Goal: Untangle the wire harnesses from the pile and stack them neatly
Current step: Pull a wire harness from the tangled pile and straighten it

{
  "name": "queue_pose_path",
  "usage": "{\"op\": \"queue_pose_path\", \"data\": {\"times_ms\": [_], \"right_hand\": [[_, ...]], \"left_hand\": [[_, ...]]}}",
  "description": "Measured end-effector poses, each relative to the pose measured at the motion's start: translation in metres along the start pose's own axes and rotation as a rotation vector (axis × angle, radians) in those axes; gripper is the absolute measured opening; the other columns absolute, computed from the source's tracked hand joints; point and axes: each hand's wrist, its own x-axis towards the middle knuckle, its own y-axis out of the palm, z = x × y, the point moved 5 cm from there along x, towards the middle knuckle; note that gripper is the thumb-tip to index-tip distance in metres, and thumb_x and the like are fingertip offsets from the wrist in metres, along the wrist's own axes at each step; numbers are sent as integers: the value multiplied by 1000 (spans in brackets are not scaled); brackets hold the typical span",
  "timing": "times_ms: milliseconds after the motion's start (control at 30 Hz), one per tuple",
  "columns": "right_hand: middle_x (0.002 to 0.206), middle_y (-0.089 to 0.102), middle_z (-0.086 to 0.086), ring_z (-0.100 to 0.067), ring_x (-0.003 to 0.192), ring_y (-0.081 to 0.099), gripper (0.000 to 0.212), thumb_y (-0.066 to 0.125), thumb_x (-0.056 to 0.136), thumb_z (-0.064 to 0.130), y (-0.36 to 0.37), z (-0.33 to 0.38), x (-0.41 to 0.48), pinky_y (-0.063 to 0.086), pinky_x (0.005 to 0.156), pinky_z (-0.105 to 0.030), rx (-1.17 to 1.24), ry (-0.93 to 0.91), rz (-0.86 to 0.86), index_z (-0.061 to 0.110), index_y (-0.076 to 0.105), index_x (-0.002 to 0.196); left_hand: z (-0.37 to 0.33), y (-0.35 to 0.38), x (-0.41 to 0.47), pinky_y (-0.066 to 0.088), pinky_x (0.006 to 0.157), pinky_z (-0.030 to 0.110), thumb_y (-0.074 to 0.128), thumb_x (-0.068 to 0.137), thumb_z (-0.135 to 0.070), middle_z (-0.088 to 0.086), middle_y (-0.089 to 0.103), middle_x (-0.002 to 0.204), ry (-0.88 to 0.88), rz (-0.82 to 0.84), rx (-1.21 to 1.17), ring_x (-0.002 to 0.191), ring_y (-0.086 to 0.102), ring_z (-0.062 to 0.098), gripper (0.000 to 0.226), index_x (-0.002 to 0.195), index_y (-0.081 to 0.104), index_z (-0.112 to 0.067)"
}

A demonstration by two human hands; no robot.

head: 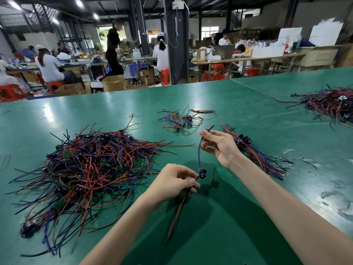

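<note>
1. Above the counter (248, 207), one harness (199, 155) stretched between both hands.
2. Upper wire end pinched by right hand (219, 146); connector end and red wires gripped in left hand (175, 180).
3. Left of the hands, on the counter: the tangled pile (89, 165).
4. Just behind right hand, the aligned stack (257, 155); farther back, a small loose cluster (181, 120).
</note>
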Motion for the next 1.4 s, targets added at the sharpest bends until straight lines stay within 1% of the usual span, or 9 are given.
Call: {"op": "queue_pose_path", "data": {"times_ms": [100,267,367,567,700,967,1167,1233,1400], "right_hand": [[62,63,-1,-10,46,54,6,73,74,9,6,-6,-2,55,53,-25,-31,15,18,4,69,76],[59,61,1,-9,47,53,10,74,73,9,23,-14,-9,55,52,-27,-108,6,87,4,66,76],[56,58,1,-8,45,51,10,73,78,6,32,-16,-13,53,48,-26,-134,-23,86,3,64,74],[51,58,1,-8,41,48,17,74,79,8,28,-19,-11,51,45,-23,-182,-26,-7,5,61,69],[52,61,-1,-9,41,51,15,74,79,9,18,-28,-10,49,43,-21,-189,36,-42,3,62,72],[67,70,-5,-9,48,58,10,68,81,11,21,-33,-16,49,46,-21,-94,87,96,2,65,80],[71,68,-6,-11,53,56,23,72,69,18,36,-32,-26,52,50,-23,-219,110,242,1,69,85],[68,68,-3,-9,52,57,16,72,75,14,37,-32,-28,52,52,-22,-304,87,248,2,69,85],[64,70,-2,-9,53,64,6,66,85,9,39,-33,-30,46,49,-17,-450,49,266,3,69,85]], "left_hand": [[3,4,1,56,57,23,52,93,2,6,70,70,-70,-6,-91,58,66,14,9,96,58,-4],[5,-3,6,54,60,24,65,89,-15,6,68,79,-17,-159,-98,67,63,13,11,94,66,-6],[6,-4,6,56,70,30,68,85,-9,17,70,85,1,-216,-124,72,64,21,6,89,68,-5],[9,-2,5,52,50,20,60,87,4,9,67,68,-49,-189,-313,54,64,14,11,82,67,-3],[10,-2,5,59,57,30,54,90,7,15,61,68,-49,-221,-430,55,64,20,10,85,63,6],[13,-8,5,58,54,30,54,88,9,14,58,61,-66,-258,-496,52,62,19,12,83,64,9],[15,-11,7,57,53,30,57,87,6,12,60,60,-83,-258,-527,51,62,19,10,80,64,6],[16,-12,7,57,53,30,57,87,6,12,61,60,-77,-278,-510,51,62,17,15,75,66,3],[17,-16,7,57,69,38,58,88,2,11,62,68,-67,-336,-440,61,58,20,13,79,67,0]]}}
